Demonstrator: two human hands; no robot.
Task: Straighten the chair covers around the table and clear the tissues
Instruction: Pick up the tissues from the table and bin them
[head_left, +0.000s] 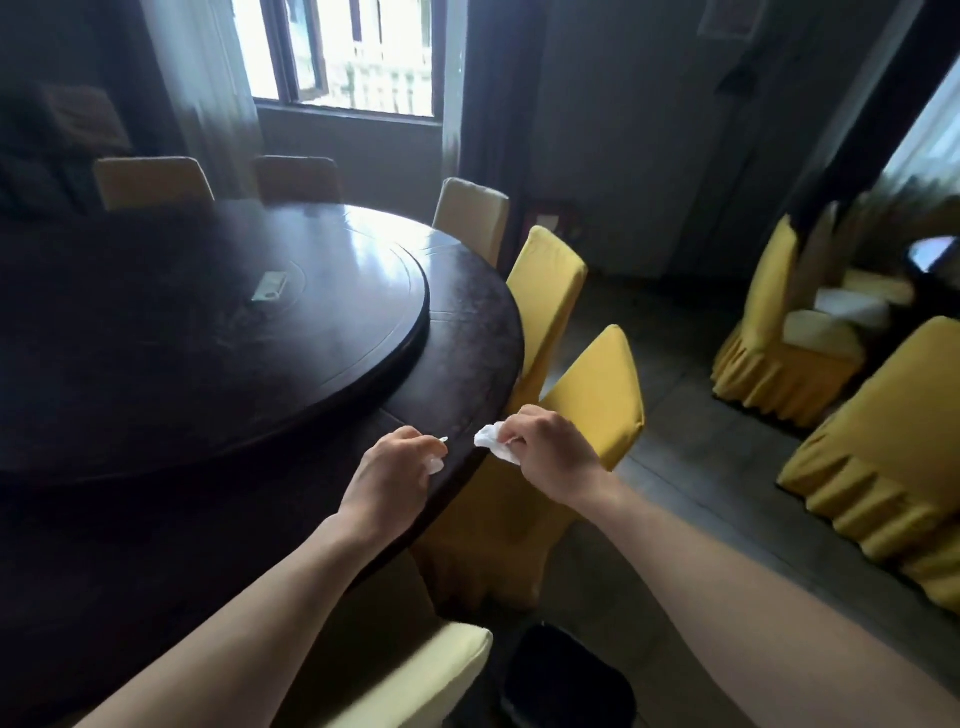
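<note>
Right hand (550, 447) gripping crumpled tissue (492, 441) — left hand (400, 462) beside, over table (467, 312) edge

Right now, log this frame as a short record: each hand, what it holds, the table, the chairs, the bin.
left hand: shut on small tissue bits
right hand: shut on crumpled tissue
table: round, dark, a flat packet on its turntable
chairs: yellow covers, pushed in
bin: dark, on floor below the hands
</note>
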